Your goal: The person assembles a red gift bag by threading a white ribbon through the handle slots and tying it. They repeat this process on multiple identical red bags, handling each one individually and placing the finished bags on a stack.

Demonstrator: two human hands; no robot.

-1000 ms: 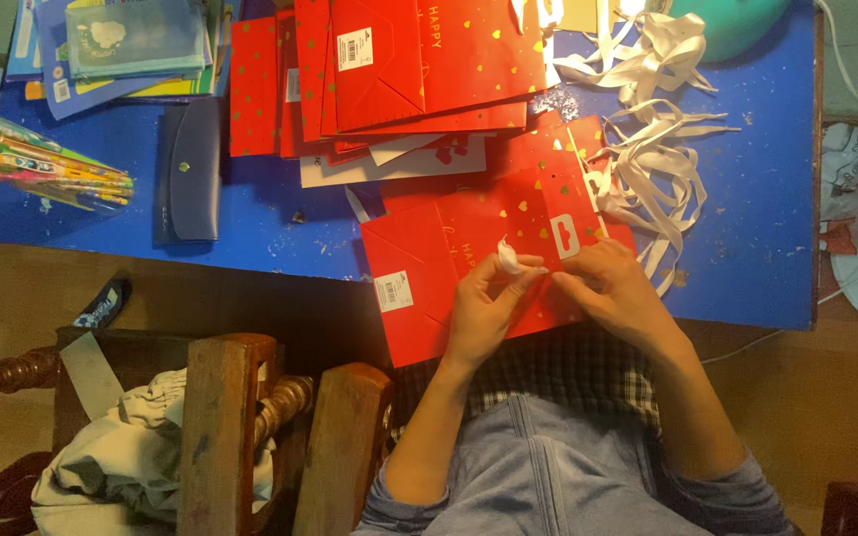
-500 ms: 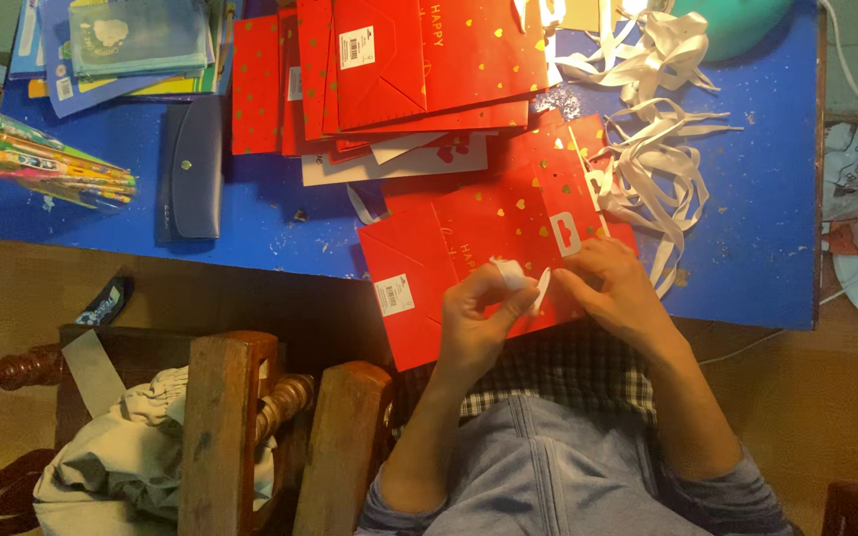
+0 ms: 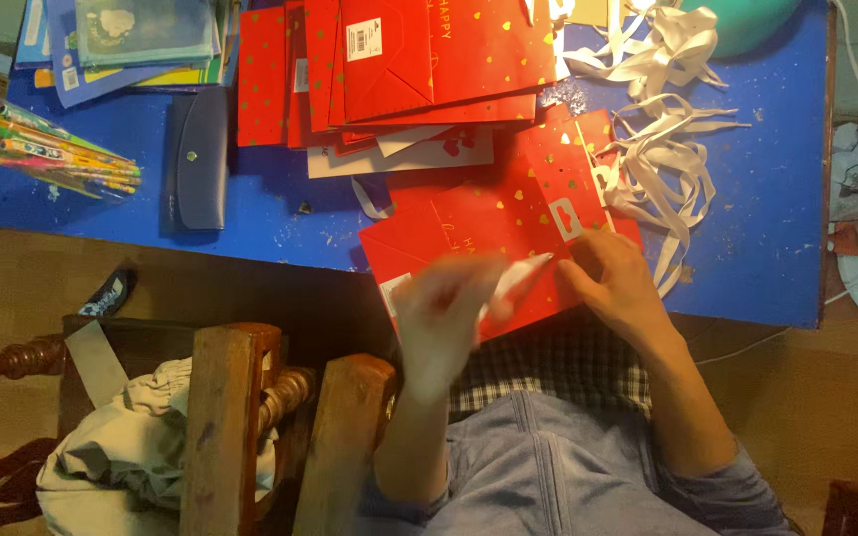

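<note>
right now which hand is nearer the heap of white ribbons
Right. The right hand rests on the red bag just beside the white ribbons; the blurred left hand is farther off.

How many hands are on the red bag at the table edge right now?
2. The left hand, motion-blurred, is over the red bag's near edge by a white strip; the right hand rests on its right side. No other hands show.
</note>
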